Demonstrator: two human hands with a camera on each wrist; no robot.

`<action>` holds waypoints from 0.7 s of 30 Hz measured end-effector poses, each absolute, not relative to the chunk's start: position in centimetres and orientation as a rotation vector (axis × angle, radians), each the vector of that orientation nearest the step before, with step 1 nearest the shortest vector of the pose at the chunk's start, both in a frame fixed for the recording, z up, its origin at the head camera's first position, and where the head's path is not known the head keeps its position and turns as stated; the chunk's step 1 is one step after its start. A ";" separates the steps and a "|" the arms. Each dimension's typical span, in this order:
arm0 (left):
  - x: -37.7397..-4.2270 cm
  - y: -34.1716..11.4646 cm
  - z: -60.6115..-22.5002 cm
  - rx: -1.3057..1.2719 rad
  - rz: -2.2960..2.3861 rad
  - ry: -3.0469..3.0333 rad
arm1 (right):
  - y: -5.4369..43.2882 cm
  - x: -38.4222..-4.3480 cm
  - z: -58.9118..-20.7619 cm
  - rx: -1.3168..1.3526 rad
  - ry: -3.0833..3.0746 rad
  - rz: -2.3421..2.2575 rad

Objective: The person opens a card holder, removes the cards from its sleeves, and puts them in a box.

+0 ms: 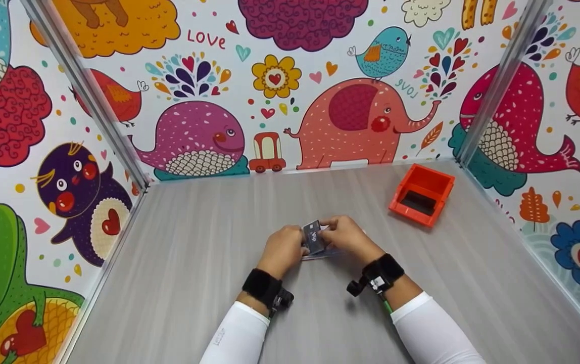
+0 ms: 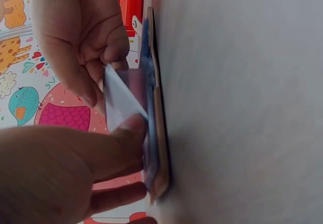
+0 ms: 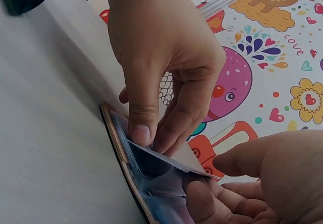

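Note:
A dark card with "Vip" printed on it (image 1: 313, 237) is between my hands, tilted over an open card wallet (image 2: 160, 138) with clear plastic sleeves (image 3: 164, 183) and a brown edge. My left hand (image 1: 285, 245) pinches one end of the card; its thumb (image 2: 132, 133) lies across the pale face. On the opposite side, my right hand (image 1: 348, 237) has curled fingers and holds the card's other end between thumb and fingers in the right wrist view. The card's lower edge lies right at a sleeve. The wallet lies low over the table, partly hidden by both hands.
A red-orange bin (image 1: 424, 194) with something dark inside stands at the back right of the grey table (image 1: 194, 283). Printed cartoon panels (image 1: 270, 50) wall the table at the back and both sides, joined by metal corner posts (image 1: 502, 76).

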State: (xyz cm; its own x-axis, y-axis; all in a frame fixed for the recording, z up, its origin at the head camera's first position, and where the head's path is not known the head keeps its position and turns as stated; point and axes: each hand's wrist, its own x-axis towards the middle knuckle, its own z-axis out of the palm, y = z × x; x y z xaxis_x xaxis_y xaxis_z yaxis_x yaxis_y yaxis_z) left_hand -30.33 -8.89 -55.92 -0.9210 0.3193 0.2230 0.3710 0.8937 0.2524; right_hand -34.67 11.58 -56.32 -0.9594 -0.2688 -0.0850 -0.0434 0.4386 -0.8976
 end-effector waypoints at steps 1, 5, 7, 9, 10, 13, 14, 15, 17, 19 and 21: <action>-30.3 -8.9 -55.9 -0.528 -0.437 -2.886 | 11.5 -34.7 -56.4 -0.272 2.471 -1.538; -30.3 -8.8 -55.9 -0.542 -0.424 -2.887 | 11.3 -34.6 -56.6 -0.275 2.482 -1.526; -30.3 -8.8 -56.0 -0.556 -0.402 -2.886 | 11.3 -34.6 -56.7 -0.270 2.479 -1.529; -30.3 -8.8 -56.1 -0.567 -0.387 -2.883 | 11.2 -34.7 -56.7 -0.274 2.477 -1.525; -30.3 -8.8 -56.1 -0.569 -0.378 -2.883 | 11.3 -34.7 -56.7 -0.276 2.476 -1.522; -30.3 -8.7 -56.1 -0.565 -0.364 -2.893 | 11.3 -34.7 -56.5 -0.283 2.478 -1.507; -30.3 -8.7 -56.1 -0.561 -0.360 -2.897 | 11.3 -34.7 -56.5 -0.283 2.482 -1.505; -30.3 -8.6 -56.0 -0.557 -0.357 -2.900 | 11.4 -34.7 -56.4 -0.284 2.485 -1.507; -30.3 -8.6 -56.0 -0.551 -0.353 -2.909 | 11.4 -34.7 -56.3 -0.272 2.481 -1.526; -30.2 -8.6 -55.9 -0.552 -0.349 -2.911 | 11.4 -34.7 -56.3 -0.241 2.460 -1.560; -30.2 -8.5 -55.9 -0.555 -0.354 -2.906 | 11.4 -34.7 -56.3 -0.203 2.427 -1.592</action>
State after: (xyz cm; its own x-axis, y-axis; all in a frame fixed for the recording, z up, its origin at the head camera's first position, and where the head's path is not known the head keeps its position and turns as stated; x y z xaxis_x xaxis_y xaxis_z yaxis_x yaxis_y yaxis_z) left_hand -30.16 -8.51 -55.86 -0.9181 0.3415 0.2013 0.3798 0.9031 0.2003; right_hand -34.69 11.42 -56.33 -0.9635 -0.2409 -0.1166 0.0109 0.3998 -0.9165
